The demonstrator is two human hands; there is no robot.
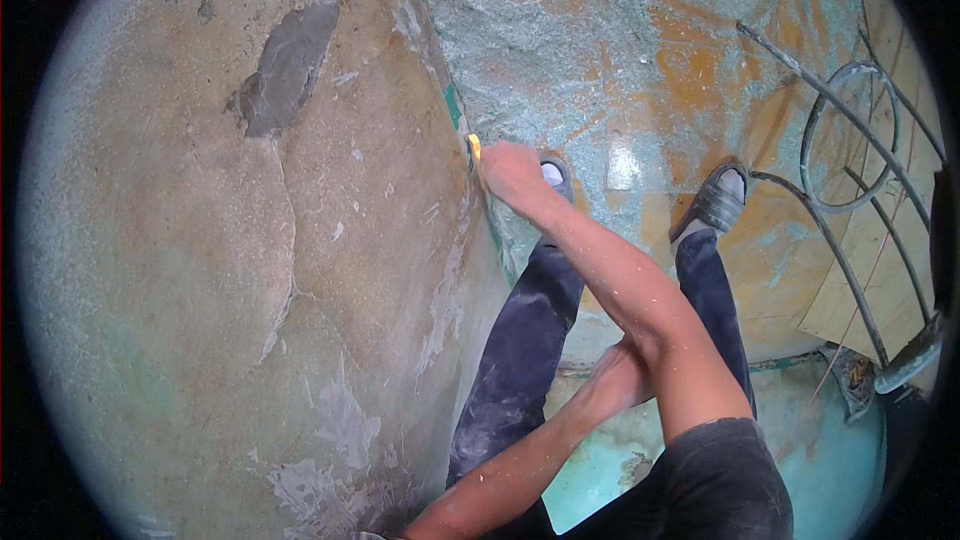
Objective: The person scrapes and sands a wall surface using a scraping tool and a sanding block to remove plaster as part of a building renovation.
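My right arm reaches across to the edge of the scuffed wall (pixel 370 190), where my right hand (pixel 512 175) is closed round a small yellow tool (pixel 474 144). Only a short yellow piece of it shows past the fist, so its exact kind cannot be made out. The tool is at the wall's lower edge, beside a strip of green paint (pixel 453 105). My left hand (pixel 622 378) is tucked by my right elbow; the right arm covers its fingers. Pale blue-green flakes (pixel 540 50) lie over the floor next to the wall.
My slippered feet (pixel 722 198) stand on the orange-brown floor (pixel 690 70). At the right, dark hoses (pixel 840 120) loop above a pale board (pixel 850 285). A clear bag (pixel 852 380) lies near the lower right. The wall bears a grey patch (pixel 290 65) and a long crack (pixel 291 240).
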